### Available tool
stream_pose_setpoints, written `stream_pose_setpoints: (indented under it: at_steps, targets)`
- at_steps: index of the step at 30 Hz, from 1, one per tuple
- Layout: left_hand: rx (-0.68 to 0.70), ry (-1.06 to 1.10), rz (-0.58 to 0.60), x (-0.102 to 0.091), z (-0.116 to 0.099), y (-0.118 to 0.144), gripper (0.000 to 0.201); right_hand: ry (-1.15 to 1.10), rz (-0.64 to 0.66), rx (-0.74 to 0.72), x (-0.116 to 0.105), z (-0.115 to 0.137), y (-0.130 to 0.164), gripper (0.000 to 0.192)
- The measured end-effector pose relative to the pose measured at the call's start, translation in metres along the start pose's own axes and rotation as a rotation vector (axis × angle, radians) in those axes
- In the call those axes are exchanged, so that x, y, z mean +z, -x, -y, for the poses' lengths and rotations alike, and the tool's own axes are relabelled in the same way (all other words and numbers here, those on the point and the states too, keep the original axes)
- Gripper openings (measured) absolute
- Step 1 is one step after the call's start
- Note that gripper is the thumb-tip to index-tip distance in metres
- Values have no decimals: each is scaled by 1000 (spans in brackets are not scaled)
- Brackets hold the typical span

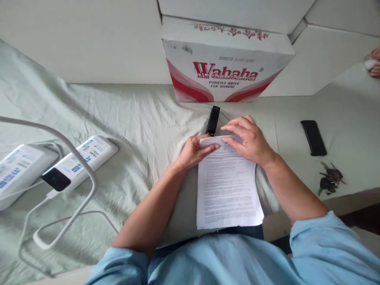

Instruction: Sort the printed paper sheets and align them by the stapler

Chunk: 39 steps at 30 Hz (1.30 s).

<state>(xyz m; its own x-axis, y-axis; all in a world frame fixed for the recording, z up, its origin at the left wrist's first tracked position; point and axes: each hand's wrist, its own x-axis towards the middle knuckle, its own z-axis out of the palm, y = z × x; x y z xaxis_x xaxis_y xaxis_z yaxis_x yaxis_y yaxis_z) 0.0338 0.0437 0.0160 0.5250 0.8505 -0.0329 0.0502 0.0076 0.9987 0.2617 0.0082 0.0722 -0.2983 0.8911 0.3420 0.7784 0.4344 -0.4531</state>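
Observation:
A printed sheet of paper (227, 190) lies on the pale green cloth (142, 118) in front of me. Its far edge is folded back toward me. My left hand (194, 152) pinches the folded edge at its left corner. My right hand (251, 140) presses flat on the fold at the right. Just beyond the paper lies a slim black device (213, 120), apart from both hands.
A Wahaha water carton (225, 67) stands at the back against white boxes. Two white power banks (74, 166) with cables lie at the left. A black phone (313, 137) and a bunch of keys (329, 180) lie at the right. Another person's fingers (374, 63) show at the far right edge.

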Motion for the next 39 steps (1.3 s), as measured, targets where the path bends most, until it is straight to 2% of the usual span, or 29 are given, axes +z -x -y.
stream_pose_setpoints:
  at_steps: [4,7,10,12,14,17,22,25,29,35,39]
  targets:
    - [-32,3,4,2,0,-1,44,-113,175,54,-13,-15,7,27]
    - [-60,13,-4,2,2,-3,42,-209,200,261,-27,-30,20,27]
    - [-77,28,-13,1,2,-4,42,-366,123,514,-37,-44,38,31]
    - [-78,39,-21,0,2,-3,42,-572,-10,631,-36,-50,50,42]
    - [-82,56,-23,0,2,-3,42,-782,-132,720,-29,-52,60,54]
    - [-90,74,-26,0,2,-3,44,-924,-190,796,-10,-47,70,56]
    - [-93,50,-37,3,2,-4,45,-809,-299,878,15,-40,81,46]
    - [-78,-32,-128,6,4,-5,45,-675,-232,905,16,-43,88,45]
    - [-106,-108,-258,7,9,-7,37,-621,-161,907,12,-50,93,44]
    - [-136,-52,-312,6,15,-11,21,-571,-54,891,11,-54,88,39]
    - [-127,-87,-374,6,17,-13,9,-428,-62,862,11,-60,87,36]
